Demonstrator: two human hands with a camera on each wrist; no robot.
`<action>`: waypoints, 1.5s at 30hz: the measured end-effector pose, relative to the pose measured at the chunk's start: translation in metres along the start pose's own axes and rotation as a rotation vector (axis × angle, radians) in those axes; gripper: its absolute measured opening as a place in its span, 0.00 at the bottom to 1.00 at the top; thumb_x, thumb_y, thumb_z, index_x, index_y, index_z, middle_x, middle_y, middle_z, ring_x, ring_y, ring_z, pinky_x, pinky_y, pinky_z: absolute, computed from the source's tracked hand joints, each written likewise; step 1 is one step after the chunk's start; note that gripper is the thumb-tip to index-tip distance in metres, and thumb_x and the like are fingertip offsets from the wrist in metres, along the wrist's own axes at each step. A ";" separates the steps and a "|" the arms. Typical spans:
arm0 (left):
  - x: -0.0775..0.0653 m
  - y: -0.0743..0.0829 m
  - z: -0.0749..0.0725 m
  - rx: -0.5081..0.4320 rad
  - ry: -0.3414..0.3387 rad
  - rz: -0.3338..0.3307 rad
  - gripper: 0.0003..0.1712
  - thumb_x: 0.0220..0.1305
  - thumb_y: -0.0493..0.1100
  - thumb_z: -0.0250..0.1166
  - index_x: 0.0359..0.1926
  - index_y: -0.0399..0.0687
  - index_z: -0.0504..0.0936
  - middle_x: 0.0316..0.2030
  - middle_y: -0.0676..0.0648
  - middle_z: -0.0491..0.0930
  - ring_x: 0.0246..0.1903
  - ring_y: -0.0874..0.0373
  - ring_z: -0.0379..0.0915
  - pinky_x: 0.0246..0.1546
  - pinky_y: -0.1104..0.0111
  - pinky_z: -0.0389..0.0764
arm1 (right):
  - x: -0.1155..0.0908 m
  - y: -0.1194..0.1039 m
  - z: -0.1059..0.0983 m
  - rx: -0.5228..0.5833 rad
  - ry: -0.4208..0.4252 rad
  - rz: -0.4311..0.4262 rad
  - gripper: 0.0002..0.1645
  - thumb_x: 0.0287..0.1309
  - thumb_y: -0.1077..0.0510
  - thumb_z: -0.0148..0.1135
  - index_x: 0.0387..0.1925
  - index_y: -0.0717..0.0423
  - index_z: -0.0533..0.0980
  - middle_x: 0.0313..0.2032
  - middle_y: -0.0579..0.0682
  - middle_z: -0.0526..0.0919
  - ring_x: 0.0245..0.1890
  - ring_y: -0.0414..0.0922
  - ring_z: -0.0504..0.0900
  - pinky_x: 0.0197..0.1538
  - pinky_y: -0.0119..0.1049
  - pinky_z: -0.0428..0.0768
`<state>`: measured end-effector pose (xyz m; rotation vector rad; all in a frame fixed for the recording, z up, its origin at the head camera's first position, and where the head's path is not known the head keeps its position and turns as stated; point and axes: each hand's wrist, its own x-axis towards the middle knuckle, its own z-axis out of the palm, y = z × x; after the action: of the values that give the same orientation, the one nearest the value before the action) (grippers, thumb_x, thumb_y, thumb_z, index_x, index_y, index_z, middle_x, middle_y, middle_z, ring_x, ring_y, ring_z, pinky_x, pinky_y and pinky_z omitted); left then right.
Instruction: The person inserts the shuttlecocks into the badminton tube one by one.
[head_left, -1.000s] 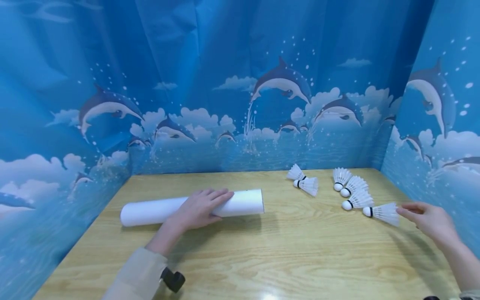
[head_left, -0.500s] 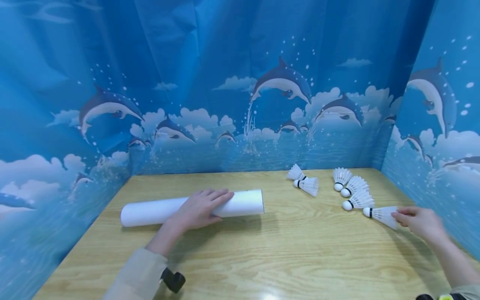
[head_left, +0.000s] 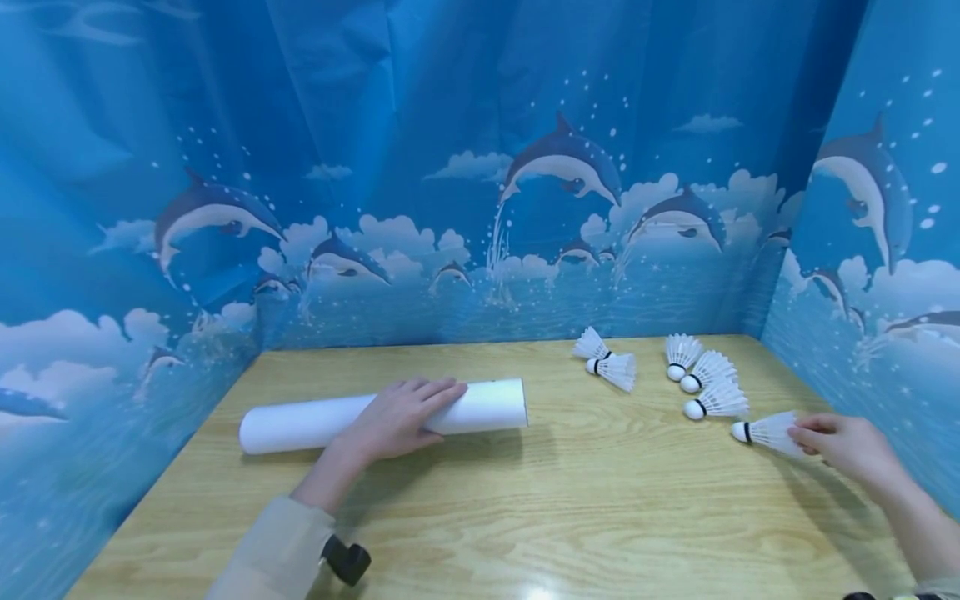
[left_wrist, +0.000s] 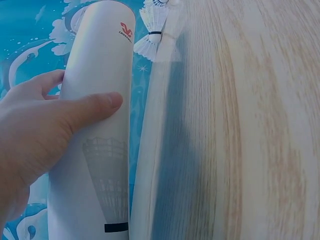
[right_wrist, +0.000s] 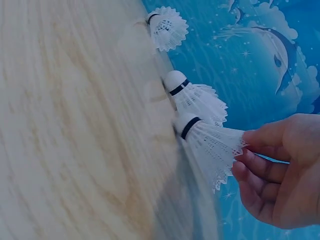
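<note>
My left hand (head_left: pixel 401 421) grips a white shuttlecock tube (head_left: pixel 491 404) lying across the left of the table. In the left wrist view the thumb lies along the near side of the tube, and a red logo and a printed shuttlecock show on it. At the right, my right hand (head_left: pixel 847 448) pinches the feather rim of a white shuttlecock (right_wrist: pixel 212 142) between thumb and fingers. The cork of that shuttlecock points left, low at the table surface. Just beyond it lie three more shuttlecocks, the nearest (head_left: pixel 718 398) slightly apart from the held one.
Two other shuttlecocks (head_left: pixel 615 372) lie together near the back edge of the wooden table (head_left: pixel 600 500). A blue curtain (head_left: pixel 450 167) with dolphins stands behind the table and along its sides.
My right hand has moved in from the right and taken hold of the shuttlecock's rim. That shuttlecock has shifted slightly right and toward me, away from its neighbour. The left hand and tube stay put.
</note>
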<state>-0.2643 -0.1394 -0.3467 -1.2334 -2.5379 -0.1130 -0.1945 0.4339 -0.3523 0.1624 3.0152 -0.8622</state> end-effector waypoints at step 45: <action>0.001 0.001 0.001 0.009 0.009 0.015 0.48 0.47 0.50 0.73 0.68 0.53 0.61 0.61 0.47 0.68 0.55 0.48 0.69 0.54 0.51 0.71 | 0.022 -0.122 0.062 0.365 0.011 -0.240 0.17 0.61 0.60 0.57 0.41 0.75 0.75 0.27 0.48 0.79 0.27 0.34 0.73 0.31 0.33 0.78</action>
<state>-0.2645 -0.1379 -0.3473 -1.2456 -2.5186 -0.1030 -0.2302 0.3000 -0.3413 -0.2019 2.8943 -1.4308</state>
